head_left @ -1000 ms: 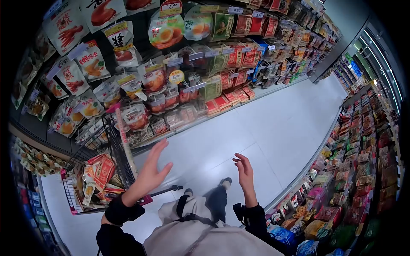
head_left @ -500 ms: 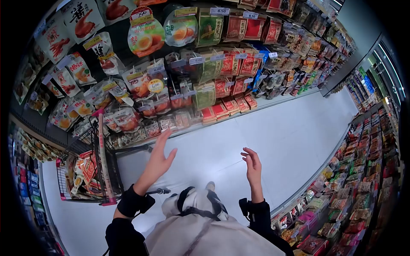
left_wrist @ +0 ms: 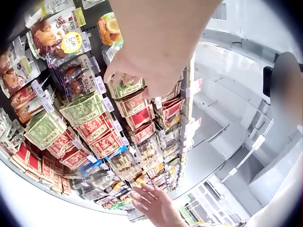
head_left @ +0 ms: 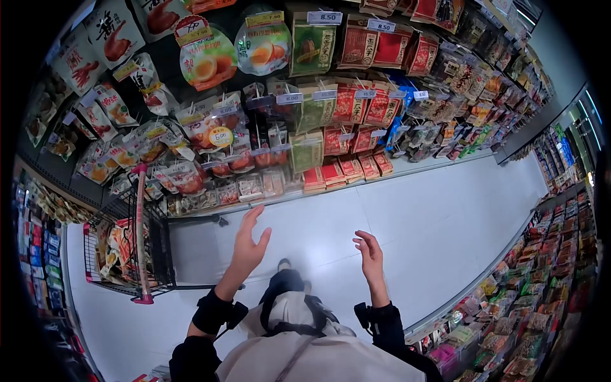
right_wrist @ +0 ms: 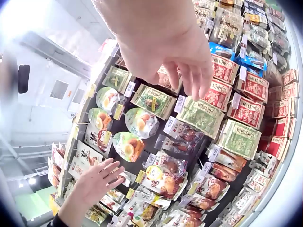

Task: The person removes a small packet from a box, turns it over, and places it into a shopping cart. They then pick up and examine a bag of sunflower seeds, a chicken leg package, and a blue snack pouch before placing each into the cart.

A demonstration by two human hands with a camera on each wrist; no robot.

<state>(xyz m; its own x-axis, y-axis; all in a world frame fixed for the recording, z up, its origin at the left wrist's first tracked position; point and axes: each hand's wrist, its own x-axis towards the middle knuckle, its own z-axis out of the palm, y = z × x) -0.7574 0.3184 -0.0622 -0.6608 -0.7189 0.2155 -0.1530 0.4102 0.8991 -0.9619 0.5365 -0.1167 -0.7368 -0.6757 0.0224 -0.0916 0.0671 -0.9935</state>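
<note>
My left hand [head_left: 249, 247] is held in the air over the aisle floor, fingers extended and thumb apart, with nothing in it. To its right hovers my right hand [head_left: 371, 260], its fingers loosely bent and also holding nothing. Beyond both stands a shelf rack of hanging snack packs, including green packs [head_left: 313, 44], red packs [head_left: 350, 99] and round packs with egg pictures [head_left: 207, 56]. Left of my left hand is a shopping cart [head_left: 140, 235] with a pink-ended handle; several red and white packages [head_left: 121, 245] lie inside it.
Pale floor tiles [head_left: 420, 223] run along the aisle between the rack and a second packed shelf [head_left: 509, 318] on the right. More goods [head_left: 38, 248] stand at the far left. Price tags [head_left: 324, 18] stick out from the rack's hooks.
The cart has shifted left in the head view and its handle has turned more upright. The feet have stepped, and the rack fills more of the view's middle. Both hands stay raised and hold nothing.
</note>
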